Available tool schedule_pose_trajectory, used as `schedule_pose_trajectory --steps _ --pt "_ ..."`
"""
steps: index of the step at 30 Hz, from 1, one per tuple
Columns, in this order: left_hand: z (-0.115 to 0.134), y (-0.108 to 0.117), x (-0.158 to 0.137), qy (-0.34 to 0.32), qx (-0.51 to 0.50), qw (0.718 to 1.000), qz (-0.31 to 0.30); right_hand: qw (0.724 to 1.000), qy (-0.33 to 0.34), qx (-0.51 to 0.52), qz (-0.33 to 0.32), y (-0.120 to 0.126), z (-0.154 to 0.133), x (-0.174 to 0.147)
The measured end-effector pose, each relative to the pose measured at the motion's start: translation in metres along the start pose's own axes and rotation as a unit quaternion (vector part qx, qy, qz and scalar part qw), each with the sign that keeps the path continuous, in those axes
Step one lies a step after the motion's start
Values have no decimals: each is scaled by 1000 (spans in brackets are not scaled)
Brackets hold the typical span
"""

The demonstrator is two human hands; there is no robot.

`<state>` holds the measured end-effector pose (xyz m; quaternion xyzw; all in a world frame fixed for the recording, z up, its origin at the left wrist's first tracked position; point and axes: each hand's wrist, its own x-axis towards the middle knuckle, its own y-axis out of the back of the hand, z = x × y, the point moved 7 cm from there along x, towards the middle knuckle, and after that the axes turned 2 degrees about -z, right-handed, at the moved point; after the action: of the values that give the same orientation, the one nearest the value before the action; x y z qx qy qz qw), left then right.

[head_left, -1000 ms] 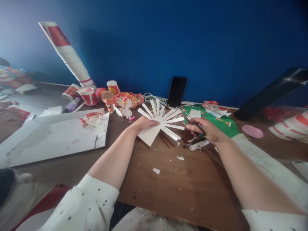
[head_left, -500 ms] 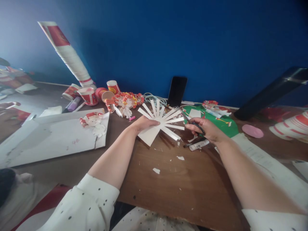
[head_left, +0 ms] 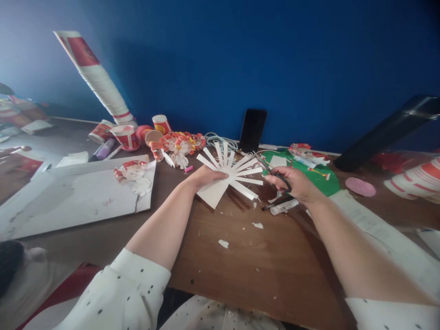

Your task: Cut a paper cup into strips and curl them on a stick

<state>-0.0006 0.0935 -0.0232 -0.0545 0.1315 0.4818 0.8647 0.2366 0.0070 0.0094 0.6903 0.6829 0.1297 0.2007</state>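
Observation:
A white paper cut-out (head_left: 213, 194), its edge slit into several strips that fan outward, is pinched in my left hand (head_left: 205, 178), the thumb lying across its middle. My right hand (head_left: 291, 182) grips a pair of scissors (head_left: 283, 181) by the dark handles. The blades point up and left, close to the strips on the paper's right side. Below that hand lie a white glue tube (head_left: 283, 207) and a dark pen-like stick. Small paper scraps (head_left: 223, 244) are scattered on the brown table (head_left: 261, 275).
A dark phone (head_left: 253, 130) leans on the blue wall. Paper cups (head_left: 125, 137) and red-and-white paper figures (head_left: 178, 147) stand back left. A white board (head_left: 79, 192) lies left, a green sheet (head_left: 325, 176) right, and a black cylinder (head_left: 381, 133) far right. Another person's hand (head_left: 13, 158) shows at left.
My right hand and the scissors have shifted very slightly; the left hand and paper hold their place. The other person's hand at the left edge has moved a little.

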Motion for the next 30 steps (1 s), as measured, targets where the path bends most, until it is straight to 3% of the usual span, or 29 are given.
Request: schedule_pose_trajectory --steps 5,12,17,23,30 --pt "-1 -1 -1 -3 -7 1000 -3 999 -6 39 28 5 -5 -2" --pt "-4 -5 -2 -11 -50 998 -44 993 -35 65 -90 -4 5 -5" --pt "-2 -7 -5 -13 -34 998 -59 989 -22 76 -122 -7 4 -7" --pt "3 -10 -4 -55 -10 996 -69 992 -20 69 -104 -4 4 -5" --pt "1 -8 -4 -35 0 997 -66 993 -21 79 -83 -5 3 -4"
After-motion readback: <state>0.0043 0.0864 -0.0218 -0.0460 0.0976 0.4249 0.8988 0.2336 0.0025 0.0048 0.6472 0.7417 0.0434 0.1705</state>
